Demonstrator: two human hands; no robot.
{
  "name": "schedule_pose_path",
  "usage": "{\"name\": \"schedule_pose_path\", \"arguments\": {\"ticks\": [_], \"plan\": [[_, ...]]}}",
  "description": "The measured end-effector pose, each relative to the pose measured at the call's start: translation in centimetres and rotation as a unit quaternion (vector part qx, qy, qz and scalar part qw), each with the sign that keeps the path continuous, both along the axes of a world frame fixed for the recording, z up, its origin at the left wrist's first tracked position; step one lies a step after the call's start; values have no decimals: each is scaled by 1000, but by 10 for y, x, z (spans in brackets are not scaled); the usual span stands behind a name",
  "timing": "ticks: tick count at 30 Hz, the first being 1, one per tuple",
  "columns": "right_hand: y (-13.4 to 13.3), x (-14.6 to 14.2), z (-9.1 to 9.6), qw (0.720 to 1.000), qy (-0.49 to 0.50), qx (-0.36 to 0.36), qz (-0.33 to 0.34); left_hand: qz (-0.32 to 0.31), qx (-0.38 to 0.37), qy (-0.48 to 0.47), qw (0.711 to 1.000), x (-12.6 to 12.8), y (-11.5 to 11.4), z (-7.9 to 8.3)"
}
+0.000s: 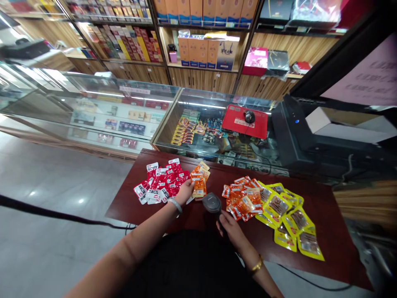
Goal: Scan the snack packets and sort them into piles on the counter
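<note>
My left hand (185, 192), with a pale bangle at the wrist, is closed at the edge of an orange snack packet (198, 186). More small orange packets lie under and behind it. Just left of that hand is a pile of red and white snack packets (164, 182). My right hand (228, 227) wraps round the handle of a dark barcode scanner (212, 203), whose head points toward the packet by my left hand. Right of the scanner lies a heap of orange-red packets (243, 198), and beside it a spread of yellow snack packets (290, 217).
The packets rest on a dark red table (328, 211). Beyond it stands a glass display counter (167, 124), with a red mouse pad (231, 118) and mouse on top. At right are a dark machine (291, 128) and a white open box (344, 124). Cables hang near the table.
</note>
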State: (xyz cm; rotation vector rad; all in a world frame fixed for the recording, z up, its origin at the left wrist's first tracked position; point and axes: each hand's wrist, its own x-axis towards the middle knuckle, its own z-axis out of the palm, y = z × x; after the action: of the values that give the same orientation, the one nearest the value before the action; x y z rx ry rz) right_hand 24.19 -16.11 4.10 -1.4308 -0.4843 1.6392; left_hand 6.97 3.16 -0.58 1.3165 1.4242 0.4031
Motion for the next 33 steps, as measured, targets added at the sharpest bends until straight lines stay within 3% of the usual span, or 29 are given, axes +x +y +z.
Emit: {"name": "schedule_pose_path", "arguments": {"ticks": [3, 6, 8, 10, 14, 17, 20, 22, 27, 33], "plan": [[-4, 2, -3, 1000, 2, -8, -22, -35, 86, 140, 986, -8, 3, 8], [-8, 8, 1, 999, 5, -3, -35, -33, 239, 288, 927, -8, 0, 18], [-12, 12, 4, 999, 2, -5, -46, -70, 296, 310, 901, 1, -6, 22], [-17, 18, 5, 998, -4, -13, -63, -143, 312, 285, 895, 17, -12, 21], [-29, 31, 4, 994, -4, -32, -103, -274, 284, 192, 899, 69, -21, 6], [-39, 41, 1, 991, -6, -38, -128, -331, 211, 131, 910, 114, -20, -7], [-48, 48, -2, 987, -16, -47, -151, -313, 98, 132, 935, 153, -19, -16], [-53, 52, -3, 985, -16, -52, -164, -287, 66, 159, 942, 171, -19, -17], [-61, 58, -3, 981, -8, -57, -185, -265, 148, 236, 923, 191, -20, -3], [-66, 65, -6, 977, -13, -58, -203, -199, 133, 207, 949, 175, -12, 7]]}}
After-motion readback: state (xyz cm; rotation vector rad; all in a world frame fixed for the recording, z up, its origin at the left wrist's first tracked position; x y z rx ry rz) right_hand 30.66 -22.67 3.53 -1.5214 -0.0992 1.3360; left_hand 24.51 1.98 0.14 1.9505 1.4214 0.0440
